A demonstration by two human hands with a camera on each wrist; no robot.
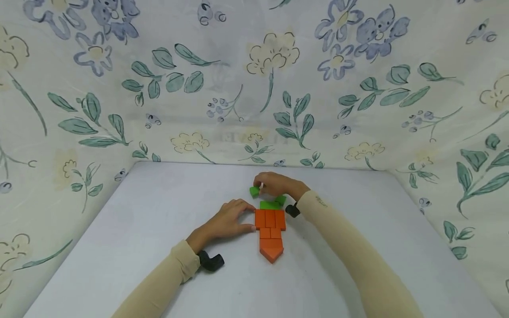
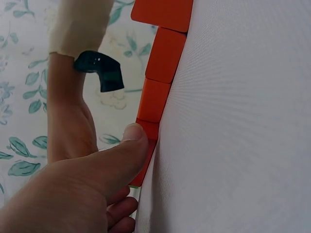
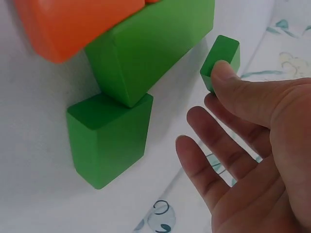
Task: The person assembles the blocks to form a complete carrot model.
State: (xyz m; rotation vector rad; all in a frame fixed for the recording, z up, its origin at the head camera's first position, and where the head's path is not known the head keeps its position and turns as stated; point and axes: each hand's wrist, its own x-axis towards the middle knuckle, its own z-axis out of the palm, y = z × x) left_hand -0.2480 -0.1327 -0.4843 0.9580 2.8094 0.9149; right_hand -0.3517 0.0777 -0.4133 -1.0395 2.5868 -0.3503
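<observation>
Orange blocks (image 1: 270, 218) lie fitted together on the white table, ending in a pointed orange block (image 1: 272, 249) toward me. A long green block (image 1: 269, 205) adjoins their far side, and another green block (image 3: 109, 138) touches its right end at an angle. My right hand (image 1: 274, 183) pinches a small green block (image 3: 222, 56) between thumb and index finger, beyond the long one; its other fingers are spread. My left hand (image 1: 228, 220) rests beside the orange blocks, thumb and index fingertip at their left side. The left wrist view shows its thumb against an orange block (image 2: 148, 130).
The white table (image 1: 159, 198) has its far edge at a floral cloth backdrop (image 1: 238, 119), which also rises at both sides. Dark wrist devices (image 1: 212, 262) are worn on both arms, below beige sleeves (image 1: 342, 234).
</observation>
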